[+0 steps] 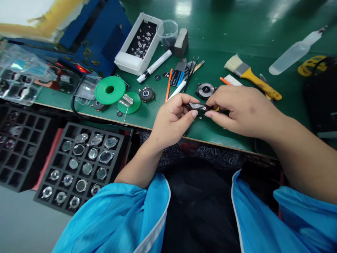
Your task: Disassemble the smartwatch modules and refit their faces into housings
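Observation:
Between my two hands, just above the front of the green bench, a dark round watch case [199,106] is tilted edge-on. My left hand [175,119] pinches its left side between thumb and fingers. On its right side, the thumb and forefinger of my right hand [233,109] close on the rim. A bit of yellow shows by the right fingers, too covered to name. Right behind the hands lies another watch case [205,90], its sensor back facing up. A third round watch back [146,94] rests further left, beside a green solder spool [110,90].
A yellow-handled brush [254,77], a clear squeeze bottle [295,52], a white marker [154,65] and a white tray [123,62] of small parts are on the bench [223,38]. Below its left edge stands a foam tray [59,161] holding several watch parts.

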Available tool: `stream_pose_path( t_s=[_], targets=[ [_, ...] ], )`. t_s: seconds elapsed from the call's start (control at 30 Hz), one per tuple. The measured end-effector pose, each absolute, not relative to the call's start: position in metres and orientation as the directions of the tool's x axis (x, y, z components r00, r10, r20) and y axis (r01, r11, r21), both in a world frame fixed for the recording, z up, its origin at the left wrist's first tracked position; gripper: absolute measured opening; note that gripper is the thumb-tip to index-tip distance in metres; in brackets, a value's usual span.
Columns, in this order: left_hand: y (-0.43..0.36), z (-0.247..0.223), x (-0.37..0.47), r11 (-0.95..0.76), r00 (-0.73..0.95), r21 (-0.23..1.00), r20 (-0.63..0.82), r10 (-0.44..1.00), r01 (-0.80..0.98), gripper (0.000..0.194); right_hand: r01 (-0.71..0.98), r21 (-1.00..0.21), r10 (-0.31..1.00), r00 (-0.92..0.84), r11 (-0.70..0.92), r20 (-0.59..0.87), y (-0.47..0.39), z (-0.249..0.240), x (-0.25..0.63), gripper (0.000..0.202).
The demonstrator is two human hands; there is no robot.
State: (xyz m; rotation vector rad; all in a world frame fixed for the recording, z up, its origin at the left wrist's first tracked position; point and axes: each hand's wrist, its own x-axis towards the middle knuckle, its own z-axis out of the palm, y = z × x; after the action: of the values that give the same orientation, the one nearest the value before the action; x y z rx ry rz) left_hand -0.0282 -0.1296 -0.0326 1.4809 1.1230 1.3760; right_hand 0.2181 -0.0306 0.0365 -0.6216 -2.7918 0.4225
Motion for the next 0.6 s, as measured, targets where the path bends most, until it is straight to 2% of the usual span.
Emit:
stream_pose_path(
  t_s=[0.2, 0.37, 0.6],
  targets=[
    [-0.1275, -0.0333, -0.0284, -0.290, 0.025, 0.954, 0.289, 0.957, 0.083, 0.025, 0.413, -0.360, 0.489, -0.859, 0.837, 0.151, -0.0301, 0.0372, 0.2182, 0.028],
    [-0.1269, -0.0320, -0.0278, -0.299, 0.015, 0.953, 0.298, 0.954, 0.058, 0.033, 0.431, -0.390, 0.510, -0.851, 0.814, 0.125, -0.0298, 0.0372, 0.2177, 0.030],
    [-0.1238, -0.0346, -0.0282, -0.234, -0.045, 0.972, 0.234, 0.971, 0.010, 0.049, 0.421, -0.413, 0.509, -0.852, 0.808, 0.127, -0.0294, 0.0375, 0.2173, 0.036]
  ],
)
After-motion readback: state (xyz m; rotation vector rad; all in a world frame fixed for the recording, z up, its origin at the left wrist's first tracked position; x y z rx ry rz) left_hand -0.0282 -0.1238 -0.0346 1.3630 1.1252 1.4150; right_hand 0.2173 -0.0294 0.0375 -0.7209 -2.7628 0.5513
